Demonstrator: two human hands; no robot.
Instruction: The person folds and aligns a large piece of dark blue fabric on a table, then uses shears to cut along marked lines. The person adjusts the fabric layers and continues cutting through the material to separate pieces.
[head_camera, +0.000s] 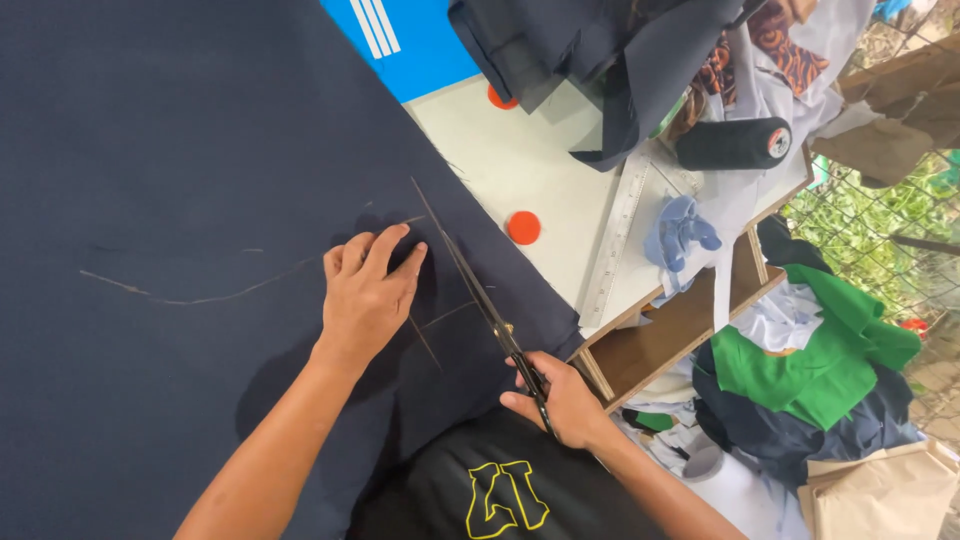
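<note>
Navy cloth (180, 150) is lying flat under the open left hand (366, 292); the right hand (560, 400) is gripping scissors (480, 300), seemingly partway along a chalk line (200, 295)

Place: a tailoring workshop, half open to the outdoors.
Cutting table: white worktop (520, 165) under chalk-marked dark navy cloth (180, 180).
Tools: clear plastic ruler (617, 240), black thread cone (735, 143).
Scraps: green fabric heap (830, 360).
Edge: wire-mesh fence (870, 225), greenery behind.
</note>
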